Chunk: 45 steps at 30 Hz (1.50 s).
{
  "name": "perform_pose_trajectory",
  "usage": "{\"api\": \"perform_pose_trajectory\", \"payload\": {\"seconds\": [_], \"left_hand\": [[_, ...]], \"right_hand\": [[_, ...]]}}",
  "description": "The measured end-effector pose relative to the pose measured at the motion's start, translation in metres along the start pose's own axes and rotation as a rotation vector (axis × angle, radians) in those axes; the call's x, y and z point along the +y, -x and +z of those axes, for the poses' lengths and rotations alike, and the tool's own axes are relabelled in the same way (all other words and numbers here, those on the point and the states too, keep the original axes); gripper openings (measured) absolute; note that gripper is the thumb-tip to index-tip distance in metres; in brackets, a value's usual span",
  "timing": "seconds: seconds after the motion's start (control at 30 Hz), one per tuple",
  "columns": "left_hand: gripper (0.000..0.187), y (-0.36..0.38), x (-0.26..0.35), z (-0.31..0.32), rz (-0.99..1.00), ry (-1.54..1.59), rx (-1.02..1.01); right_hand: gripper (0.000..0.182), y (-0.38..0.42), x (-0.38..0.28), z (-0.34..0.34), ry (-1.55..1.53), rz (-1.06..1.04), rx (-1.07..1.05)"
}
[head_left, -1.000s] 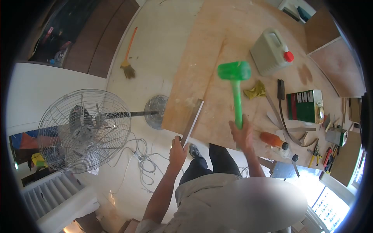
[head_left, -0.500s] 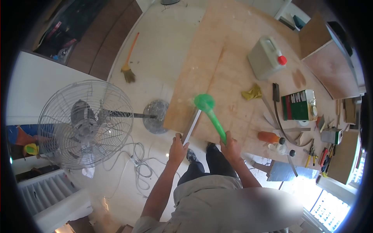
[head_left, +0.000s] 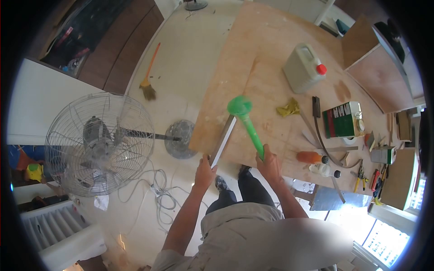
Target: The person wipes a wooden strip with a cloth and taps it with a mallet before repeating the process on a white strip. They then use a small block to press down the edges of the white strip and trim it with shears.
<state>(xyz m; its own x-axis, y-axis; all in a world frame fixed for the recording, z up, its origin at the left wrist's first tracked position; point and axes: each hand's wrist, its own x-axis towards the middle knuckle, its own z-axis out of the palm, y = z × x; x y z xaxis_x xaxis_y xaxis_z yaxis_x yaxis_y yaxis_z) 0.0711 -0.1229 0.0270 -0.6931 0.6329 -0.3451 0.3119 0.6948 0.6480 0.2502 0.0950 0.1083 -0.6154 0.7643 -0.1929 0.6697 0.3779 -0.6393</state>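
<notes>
My left hand (head_left: 205,174) is closed round the lower end of a narrow, straight strip (head_left: 223,143) with a pale face and a darker side. The strip slants up over the near left part of the wooden tabletop (head_left: 266,58). My right hand (head_left: 270,166) grips the handle of a bright green, long-handled tool (head_left: 253,134) with a rounded, bowl-like head. That head overlaps the strip's far end in this view, and its exact kind does not show. Both hands are at the table's near edge, in front of my body.
A standing fan (head_left: 99,144) is at left, with coiled cable (head_left: 165,192) on the floor nearby. A broom (head_left: 148,86) lies beyond it. The table bears a jerrycan (head_left: 303,70), a yellow cloth (head_left: 289,107), a green tin (head_left: 342,119), bottles (head_left: 309,157) and several hand tools (head_left: 377,180).
The green tool's head and the strip's far end have moved a little farther over the tabletop. Both hands keep their hold, and the view has shifted slightly.
</notes>
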Motion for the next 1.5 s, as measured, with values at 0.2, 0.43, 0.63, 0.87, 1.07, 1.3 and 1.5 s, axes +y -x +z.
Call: {"api": "perform_pose_trajectory", "payload": {"seconds": [0.2, 0.43, 0.63, 0.87, 1.07, 1.3, 1.5], "left_hand": [[0.06, -0.005, -0.003, -0.003, 0.01, 0.005, -0.025], [0.066, -0.013, -0.009, -0.004, 0.017, 0.05, -0.04], [0.071, -0.008, -0.012, -0.002, 0.009, 0.06, -0.042], [0.076, -0.012, -0.011, -0.004, -0.014, 0.06, -0.061], [0.065, -0.013, -0.015, -0.028, -0.1, 0.482, -0.298], [0.049, 0.031, 0.015, -0.102, -0.271, 0.968, -0.665], [0.044, 0.041, 0.042, -0.12, -0.23, 1.01, -0.71]], "right_hand": [[0.028, 0.01, 0.014, 0.014, 0.128, -0.049, -0.025], [0.03, 0.045, 0.01, 0.027, 0.113, -0.028, -0.086], [0.029, 0.071, 0.009, 0.032, 0.098, -0.013, -0.123], [0.029, 0.082, 0.015, 0.039, 0.124, -0.018, -0.167], [0.025, 0.105, -0.009, 0.018, 0.042, 0.08, -0.137], [0.027, 0.119, 0.021, 0.016, -0.025, 0.206, 0.116], [0.028, 0.041, 0.024, 0.007, 0.001, 0.03, 0.328]]}}
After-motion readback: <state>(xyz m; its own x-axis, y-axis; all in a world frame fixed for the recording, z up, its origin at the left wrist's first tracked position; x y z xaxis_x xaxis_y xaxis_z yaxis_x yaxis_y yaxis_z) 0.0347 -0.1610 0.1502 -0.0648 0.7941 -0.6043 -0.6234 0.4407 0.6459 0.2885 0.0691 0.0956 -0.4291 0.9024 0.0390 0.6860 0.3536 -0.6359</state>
